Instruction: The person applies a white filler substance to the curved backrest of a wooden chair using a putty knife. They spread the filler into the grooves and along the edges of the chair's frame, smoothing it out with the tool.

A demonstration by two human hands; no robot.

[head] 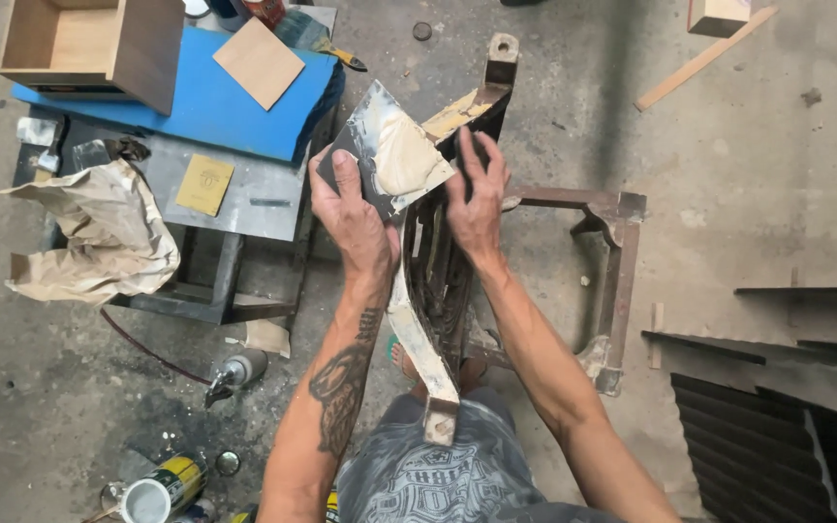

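Note:
My left hand [353,215] grips a flat metal plate [372,131] carrying a mound of cream-coloured putty [401,155]. My right hand [477,199] presses against the top rail of a dark wooden chair frame [438,281] lying on its side in front of me; whether it holds a small tool is hidden by the fingers. Pale putty is smeared along the chair's curved rail [417,339] and near its upper end [457,111].
To the left stands a metal stool-table [244,199] with a blue board [205,102], a wooden drawer box [89,44], sandpaper squares and crumpled brown paper [99,237]. Cans [162,489] sit on the concrete floor at lower left. Dark louvred panels [777,426] lie at right.

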